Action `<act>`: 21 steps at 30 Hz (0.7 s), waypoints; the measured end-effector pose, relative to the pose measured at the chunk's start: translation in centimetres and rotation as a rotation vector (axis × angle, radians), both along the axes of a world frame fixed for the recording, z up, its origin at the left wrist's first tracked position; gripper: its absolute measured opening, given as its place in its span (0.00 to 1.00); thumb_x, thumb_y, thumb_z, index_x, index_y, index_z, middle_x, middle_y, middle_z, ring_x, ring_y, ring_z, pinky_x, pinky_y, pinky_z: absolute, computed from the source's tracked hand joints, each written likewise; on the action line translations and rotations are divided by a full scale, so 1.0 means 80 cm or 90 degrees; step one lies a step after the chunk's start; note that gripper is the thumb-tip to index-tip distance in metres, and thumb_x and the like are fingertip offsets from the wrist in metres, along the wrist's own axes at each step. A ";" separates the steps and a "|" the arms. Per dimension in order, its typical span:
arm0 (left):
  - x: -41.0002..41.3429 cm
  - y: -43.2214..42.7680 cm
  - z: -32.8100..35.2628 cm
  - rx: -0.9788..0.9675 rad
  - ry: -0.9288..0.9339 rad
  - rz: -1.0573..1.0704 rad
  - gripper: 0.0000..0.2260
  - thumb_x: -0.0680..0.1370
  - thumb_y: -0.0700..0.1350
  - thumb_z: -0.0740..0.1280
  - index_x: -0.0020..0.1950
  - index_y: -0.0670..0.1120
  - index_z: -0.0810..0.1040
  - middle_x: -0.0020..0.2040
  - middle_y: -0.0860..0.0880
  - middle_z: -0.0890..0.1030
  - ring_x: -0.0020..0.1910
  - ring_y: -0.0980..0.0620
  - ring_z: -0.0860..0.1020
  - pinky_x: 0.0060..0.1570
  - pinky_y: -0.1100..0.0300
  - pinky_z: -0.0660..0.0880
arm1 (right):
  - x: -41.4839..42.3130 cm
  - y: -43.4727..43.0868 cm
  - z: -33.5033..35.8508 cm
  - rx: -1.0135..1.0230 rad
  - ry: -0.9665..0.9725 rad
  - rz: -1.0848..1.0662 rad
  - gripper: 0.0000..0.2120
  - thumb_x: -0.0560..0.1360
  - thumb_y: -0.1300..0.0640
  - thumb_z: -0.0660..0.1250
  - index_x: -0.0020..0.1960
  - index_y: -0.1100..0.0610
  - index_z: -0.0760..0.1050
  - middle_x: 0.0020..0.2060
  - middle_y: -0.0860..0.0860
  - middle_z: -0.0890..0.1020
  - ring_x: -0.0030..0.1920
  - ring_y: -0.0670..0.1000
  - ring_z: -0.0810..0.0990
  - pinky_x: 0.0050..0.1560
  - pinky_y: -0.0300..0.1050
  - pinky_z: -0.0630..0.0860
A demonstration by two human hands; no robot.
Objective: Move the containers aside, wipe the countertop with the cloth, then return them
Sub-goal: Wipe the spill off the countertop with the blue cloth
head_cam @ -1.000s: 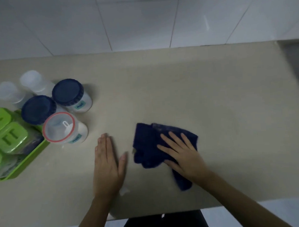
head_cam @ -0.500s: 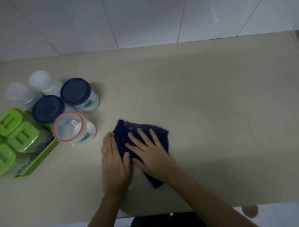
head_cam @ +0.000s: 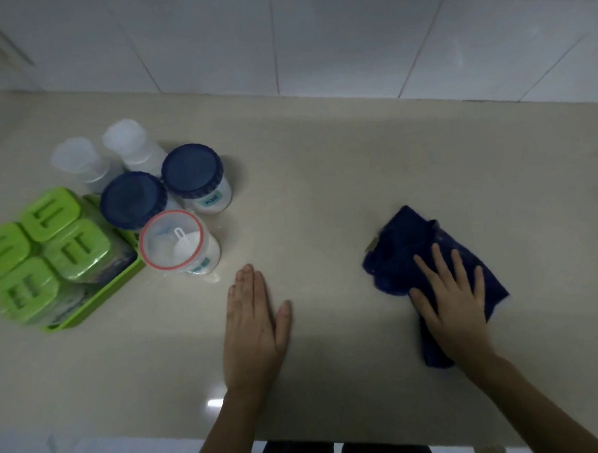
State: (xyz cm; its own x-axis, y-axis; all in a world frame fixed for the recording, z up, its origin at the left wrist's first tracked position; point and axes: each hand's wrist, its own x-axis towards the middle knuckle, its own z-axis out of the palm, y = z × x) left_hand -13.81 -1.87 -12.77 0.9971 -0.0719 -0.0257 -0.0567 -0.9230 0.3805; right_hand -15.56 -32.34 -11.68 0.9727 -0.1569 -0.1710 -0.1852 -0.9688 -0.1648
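A dark blue cloth (head_cam: 408,245) lies crumpled on the beige countertop (head_cam: 323,177), right of the middle. My right hand (head_cam: 448,305) presses flat on its near half, fingers spread. My left hand (head_cam: 254,327) rests flat and empty on the bare counter near the front edge. The containers stand grouped at the left: two jars with dark blue lids (head_cam: 192,169) (head_cam: 132,199), a clear jar with a red-rimmed lid (head_cam: 173,243) and a scoop inside, and two white-capped bottles (head_cam: 126,139) (head_cam: 75,157).
A green tray (head_cam: 98,296) at the far left holds several green-lidded boxes (head_cam: 76,249). White wall tiles (head_cam: 282,38) run along the back of the counter. The counter's front edge lies just below my wrists.
My right hand has slid the cloth to the right, away from my left hand, which it had been beside. The left hand has stayed flat on the counter.
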 end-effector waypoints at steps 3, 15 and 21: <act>0.000 0.001 0.001 0.010 0.008 -0.004 0.30 0.79 0.54 0.58 0.75 0.38 0.58 0.77 0.42 0.57 0.77 0.47 0.54 0.77 0.54 0.50 | 0.034 0.083 -0.003 0.007 -0.037 0.099 0.25 0.78 0.42 0.48 0.73 0.47 0.59 0.75 0.50 0.58 0.76 0.57 0.52 0.73 0.61 0.46; -0.001 0.002 0.003 0.027 0.025 -0.027 0.34 0.77 0.58 0.59 0.75 0.36 0.58 0.77 0.40 0.56 0.78 0.45 0.53 0.77 0.52 0.50 | 0.013 -0.026 -0.003 0.039 0.039 0.144 0.29 0.78 0.37 0.41 0.72 0.48 0.61 0.75 0.50 0.59 0.76 0.54 0.54 0.74 0.56 0.47; 0.002 0.003 0.008 -0.003 0.011 -0.019 0.38 0.76 0.62 0.61 0.75 0.36 0.58 0.77 0.40 0.56 0.78 0.46 0.53 0.76 0.51 0.53 | 0.046 0.051 0.001 0.010 0.009 0.162 0.27 0.79 0.39 0.42 0.74 0.46 0.57 0.75 0.50 0.56 0.76 0.56 0.51 0.73 0.59 0.43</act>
